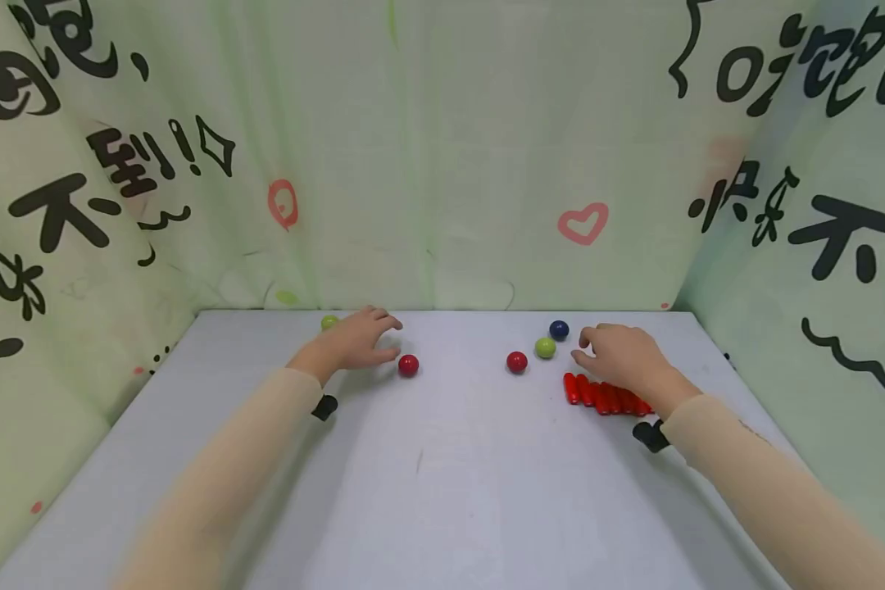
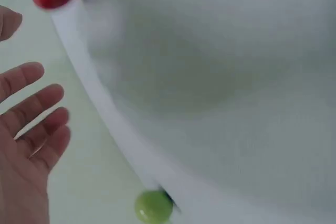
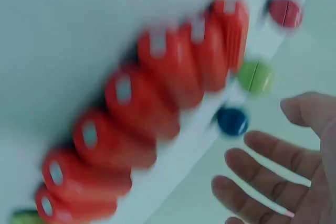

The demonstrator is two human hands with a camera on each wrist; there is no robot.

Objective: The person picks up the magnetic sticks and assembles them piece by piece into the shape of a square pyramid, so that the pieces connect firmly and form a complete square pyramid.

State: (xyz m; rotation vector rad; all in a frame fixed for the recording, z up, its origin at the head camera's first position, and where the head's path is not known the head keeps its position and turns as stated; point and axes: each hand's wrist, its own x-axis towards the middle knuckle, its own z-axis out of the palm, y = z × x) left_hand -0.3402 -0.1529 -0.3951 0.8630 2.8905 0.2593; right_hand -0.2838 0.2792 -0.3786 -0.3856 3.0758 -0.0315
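My left hand [image 1: 356, 339] hovers over the left part of the table with its fingers loosely spread and nothing in them. A shiny red ball [image 1: 409, 365] lies just right of its fingertips, and a green ball [image 1: 329, 322] shows behind it, partly covered. On the right, my right hand [image 1: 625, 356] is above a row of red cylinders [image 1: 588, 393], several side by side, and hides part of them. Its fingers, relaxed and apart, hold nothing in the right wrist view. Left of that hand are a dark blue ball [image 1: 559, 330], a green ball [image 1: 545, 347] and a red ball [image 1: 517, 362].
The white table [image 1: 442, 483] ends at a pale green curtain [image 1: 428, 164] with printed black writing, which also stands along the left and right sides. In the right wrist view, a dark green thing [image 3: 25, 216] peeks in beyond the end of the cylinder row.
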